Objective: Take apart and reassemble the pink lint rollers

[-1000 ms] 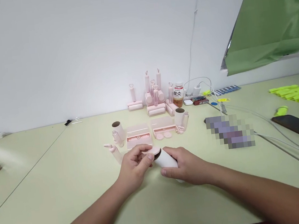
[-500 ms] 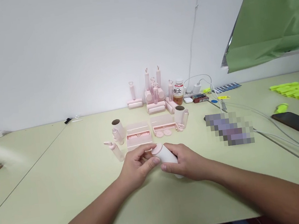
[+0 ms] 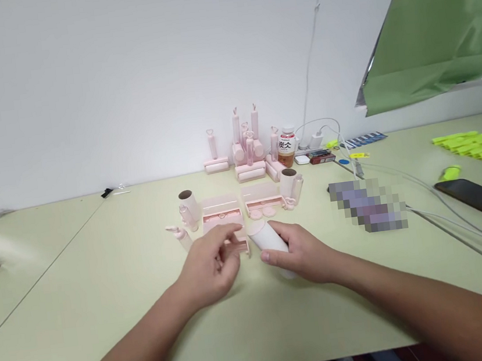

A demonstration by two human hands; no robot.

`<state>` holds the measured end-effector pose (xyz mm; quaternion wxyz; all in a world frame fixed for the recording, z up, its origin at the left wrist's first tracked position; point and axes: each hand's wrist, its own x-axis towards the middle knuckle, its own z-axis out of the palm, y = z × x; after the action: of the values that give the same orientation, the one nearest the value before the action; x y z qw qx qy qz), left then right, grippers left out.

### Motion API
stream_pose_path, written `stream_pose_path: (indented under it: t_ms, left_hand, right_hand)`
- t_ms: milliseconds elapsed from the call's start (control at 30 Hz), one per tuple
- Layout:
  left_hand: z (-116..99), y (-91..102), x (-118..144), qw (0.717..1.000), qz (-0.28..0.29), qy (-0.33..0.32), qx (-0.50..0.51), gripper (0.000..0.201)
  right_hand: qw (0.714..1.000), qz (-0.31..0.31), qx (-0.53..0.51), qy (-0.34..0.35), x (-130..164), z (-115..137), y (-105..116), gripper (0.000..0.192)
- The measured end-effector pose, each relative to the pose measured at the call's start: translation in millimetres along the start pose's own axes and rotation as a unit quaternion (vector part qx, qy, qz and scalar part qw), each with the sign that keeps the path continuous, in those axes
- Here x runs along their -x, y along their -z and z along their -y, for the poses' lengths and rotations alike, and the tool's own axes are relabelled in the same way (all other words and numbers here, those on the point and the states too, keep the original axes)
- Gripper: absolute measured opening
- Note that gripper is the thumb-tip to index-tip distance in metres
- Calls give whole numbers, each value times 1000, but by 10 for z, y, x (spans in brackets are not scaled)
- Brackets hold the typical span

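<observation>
My right hand [image 3: 300, 249] is wrapped round a white lint roller refill [image 3: 271, 241], tilted above the table, with a pink cap [image 3: 256, 227] on its upper end. My left hand [image 3: 211, 263] is apart from the roll, fingers curved and spread, nothing visible in them. Just beyond it lies an open pink case [image 3: 221, 218], partly hidden by the fingers. A second open case [image 3: 265, 202] has two pink discs [image 3: 262, 213] at its front. Left of these stand a white roll [image 3: 189, 203] and small pink-handled rollers [image 3: 188, 217]; another white roll [image 3: 287, 182] is on the right.
Several pink rollers and closed cases [image 3: 251, 171] are grouped against the wall, beside a labelled bottle [image 3: 287, 146]. White cables [image 3: 440, 198], a blurred-out object [image 3: 367, 206], a dark phone-like slab [image 3: 481, 203] and yellow-green pieces [image 3: 474, 145] lie to the right.
My left hand has let go of the capped end of the roll and moved left, its fingers opening. My right hand still holds the roll, shifted slightly right.
</observation>
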<state>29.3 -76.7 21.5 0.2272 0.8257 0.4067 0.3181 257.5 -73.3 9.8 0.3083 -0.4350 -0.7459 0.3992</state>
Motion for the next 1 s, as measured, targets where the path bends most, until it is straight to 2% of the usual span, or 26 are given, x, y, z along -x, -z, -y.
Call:
stream_pose_path:
  t_ms: [67, 133, 200, 333, 433, 567, 667, 733, 800, 900, 1000]
  left_hand:
    - [-17, 103, -13, 993, 49, 59, -85, 29]
    - [-20, 143, -15, 972, 120, 104, -170, 16]
    - [-11, 118, -3, 947, 170, 129, -239, 16]
    - [9, -3, 24, 918, 219, 151, -294, 22]
    - [-6, -22, 17, 929, 229, 131, -261, 25]
    - [-52, 61, -20, 980, 161, 79, -84, 20]
    - [-50, 111, -57, 994, 71, 77, 38, 21]
    - [-24, 108, -80, 990, 30, 93, 97, 25]
    - [2, 75, -99, 979, 15, 118, 166, 24]
    - [7, 12, -119, 946, -16, 160, 280, 21]
    - [-10, -19, -126, 919, -56, 185, 343, 26]
  right_hand:
    - [1000, -18, -19, -10, 4, -1, 18, 40]
    - [998, -29, -47, -31, 10, -14, 29, 57]
    - [996, -39, -67, -46, 17, -35, 34, 68]
    - [994, -60, -87, -28, 25, -59, 27, 61]
    - [989, -59, -136, -21, 17, -49, 18, 49]
    - [977, -98, -187, -23, -16, -25, 24, 40]
    - [966, -144, -209, -40, -45, -16, 44, 37]
    - [959, -158, -230, -57, -59, -19, 56, 37]
    - [951, -160, -255, -68, -68, -24, 63, 38]
    - [936, -164, -300, -80, -75, -13, 67, 44]
    - [925, -158, -331, -101, -75, 29, 71, 47]
